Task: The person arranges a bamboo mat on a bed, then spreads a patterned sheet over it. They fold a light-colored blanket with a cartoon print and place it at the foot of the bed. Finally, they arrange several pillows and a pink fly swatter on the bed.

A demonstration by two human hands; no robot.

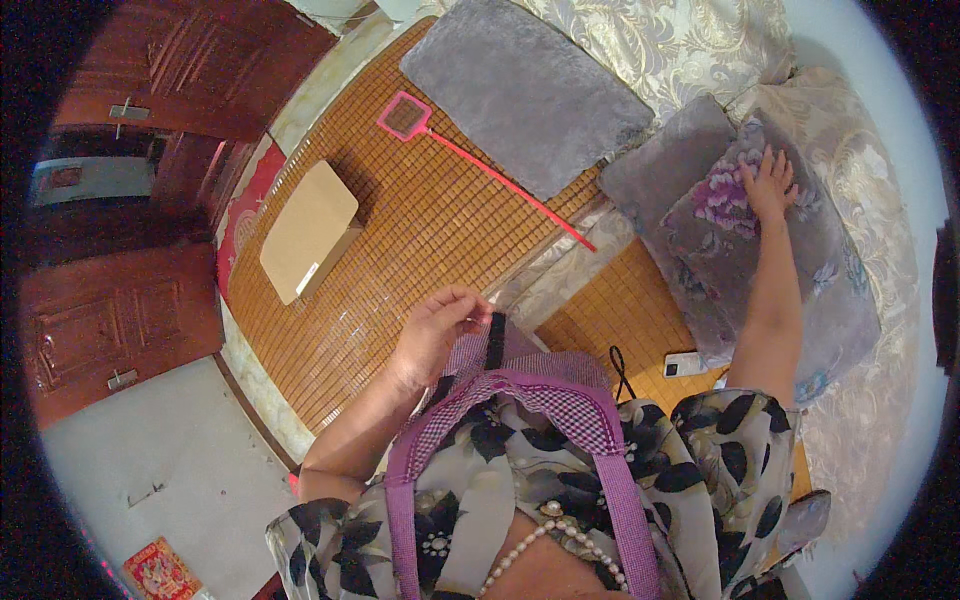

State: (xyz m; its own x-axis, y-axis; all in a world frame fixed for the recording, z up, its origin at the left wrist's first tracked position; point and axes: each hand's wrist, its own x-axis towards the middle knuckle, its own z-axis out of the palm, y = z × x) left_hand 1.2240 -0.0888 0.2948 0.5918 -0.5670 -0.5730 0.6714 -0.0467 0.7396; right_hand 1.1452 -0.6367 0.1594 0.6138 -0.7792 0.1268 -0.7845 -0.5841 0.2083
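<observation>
Your pearl necklace (573, 530) and purple checked apron (560, 405) sit nearest; beyond them the tiled mat (420, 230) leaves open room between your left hand (447, 320) and the tan box (310, 235), its left edge running by a red cloth (246, 200). Your left fingertips close together at the apron's black strip (496, 342), though I can't tell whether they pinch it. Your right hand (770, 187) rests, fingers spread, on the grey floral cushion (722, 205) directly beneath.

floral cushion (725, 203) partly hidden by right hand (770, 190), necklace (560, 524) cut by lower edge, box label (307, 279) unreadably small
</observation>
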